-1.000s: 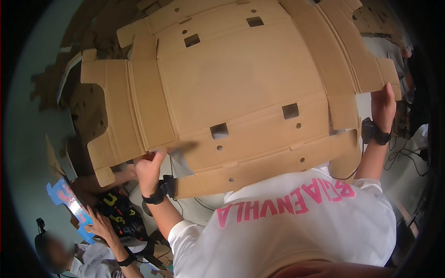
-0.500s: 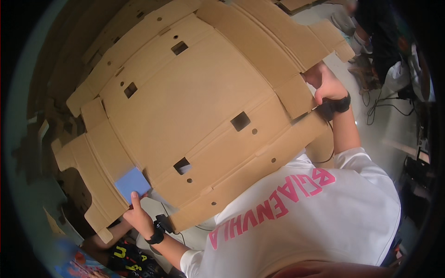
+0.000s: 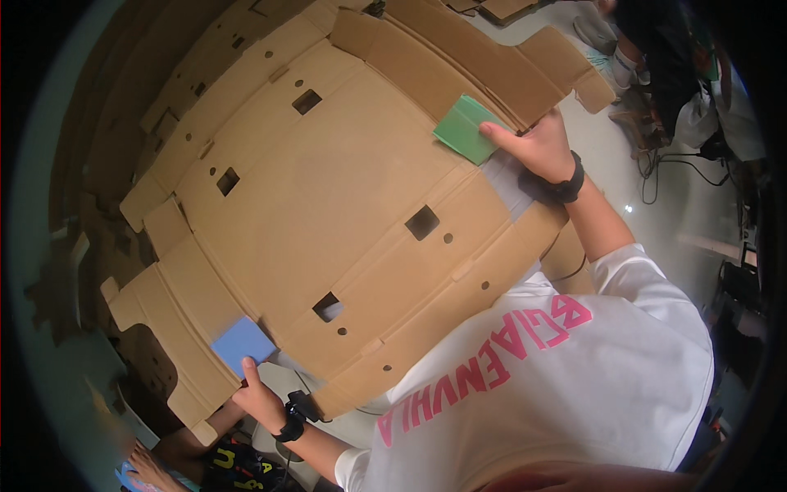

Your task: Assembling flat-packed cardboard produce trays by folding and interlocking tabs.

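A large brown sheet of cut, creased cardboard (image 3: 328, 184) spreads in front of me, with square cutouts, small round holes and notched flaps. My left hand (image 3: 261, 403) is closed on its lower left edge, the thumb lying on a flat blue square (image 3: 243, 340). At the right edge, my right hand (image 3: 548, 154) grips the sheet, its thumb pressing a flat green square (image 3: 466, 129) against the board. The fingers of both hands are mostly hidden under the cardboard. Each wrist wears a black band.
More brown cardboard (image 3: 209, 66) lies behind at the upper left. At lower left, another person's hand (image 3: 147, 469) and dark printed shirt (image 3: 246, 469) show. Someone in dark clothes (image 3: 668, 61) is at the upper right, near a black cable (image 3: 684, 156) on the pale floor.
The right hand has shifted left, and the green square now shows under its thumb. The left hand, with the blue square, has moved slightly down and right. The cardboard has turned a little.
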Tool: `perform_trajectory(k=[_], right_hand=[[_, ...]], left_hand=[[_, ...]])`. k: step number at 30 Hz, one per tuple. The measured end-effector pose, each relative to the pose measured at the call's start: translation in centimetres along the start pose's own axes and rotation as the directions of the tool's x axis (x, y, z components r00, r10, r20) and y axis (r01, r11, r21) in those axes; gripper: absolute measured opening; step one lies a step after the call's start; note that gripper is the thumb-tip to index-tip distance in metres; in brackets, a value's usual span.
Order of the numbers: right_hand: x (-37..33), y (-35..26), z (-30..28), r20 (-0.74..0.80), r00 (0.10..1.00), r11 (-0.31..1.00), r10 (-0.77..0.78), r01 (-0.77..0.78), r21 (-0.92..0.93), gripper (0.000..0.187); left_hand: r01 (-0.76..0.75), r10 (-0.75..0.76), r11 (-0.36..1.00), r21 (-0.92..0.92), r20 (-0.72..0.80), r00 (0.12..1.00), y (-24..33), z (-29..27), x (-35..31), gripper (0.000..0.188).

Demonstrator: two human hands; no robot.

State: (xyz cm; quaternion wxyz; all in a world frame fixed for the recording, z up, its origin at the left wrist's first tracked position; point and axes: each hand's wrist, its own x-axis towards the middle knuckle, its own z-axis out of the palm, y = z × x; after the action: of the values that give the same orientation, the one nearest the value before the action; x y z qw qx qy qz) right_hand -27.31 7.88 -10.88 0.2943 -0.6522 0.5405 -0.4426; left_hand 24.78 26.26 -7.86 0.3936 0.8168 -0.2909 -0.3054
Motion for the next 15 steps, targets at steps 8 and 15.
perform_trajectory(k=[8, 15], right_hand=[[-0.7, -1.5, 0.0, 0.001, 0.998, 0.977, -0.067, 0.066, -0.200, 0.036], [0.0, -2.4, 0.3, 0.091, 0.940, 0.859, -0.330, 0.339, -0.384, 0.036]], left_hand=[[-0.075, 0.060, 0.954, 0.291, 0.060, 0.996, -0.3, -1.1, 0.2, 0.038], [-0.587, 0.573, 0.799, 0.129, 0.128, 0.809, 1.4, 1.7, -0.2, 0.045]])
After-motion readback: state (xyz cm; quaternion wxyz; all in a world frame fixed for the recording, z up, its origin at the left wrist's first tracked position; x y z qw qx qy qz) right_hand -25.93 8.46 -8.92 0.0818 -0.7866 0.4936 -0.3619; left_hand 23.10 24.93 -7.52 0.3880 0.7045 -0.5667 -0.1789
